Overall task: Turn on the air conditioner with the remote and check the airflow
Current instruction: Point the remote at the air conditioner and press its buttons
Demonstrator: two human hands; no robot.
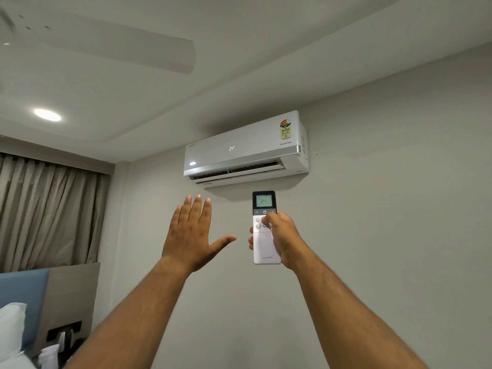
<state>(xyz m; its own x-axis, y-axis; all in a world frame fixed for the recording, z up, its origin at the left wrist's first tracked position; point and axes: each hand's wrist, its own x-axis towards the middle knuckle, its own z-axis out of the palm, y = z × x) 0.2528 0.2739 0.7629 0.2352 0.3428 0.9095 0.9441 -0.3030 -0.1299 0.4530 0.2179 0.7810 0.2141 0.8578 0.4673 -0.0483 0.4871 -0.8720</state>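
A white wall-mounted air conditioner [246,150] hangs high on the grey wall, its front showing 24 and its bottom louvre a little open. My right hand [282,237] grips a white remote [265,246] upright just below the unit, thumb resting near the power button; the remote's screen reads 24. My left hand [193,235] is raised beside it, flat, fingers together and thumb spread, palm facing the unit, some way below the louvre and touching nothing.
A ceiling fan blade [149,53] crosses the upper left and a round ceiling light [47,115] glows. Beige curtains [50,211] hang at the left. A blue and grey headboard [45,296], a white pillow [12,328] and a socket panel sit at lower left.
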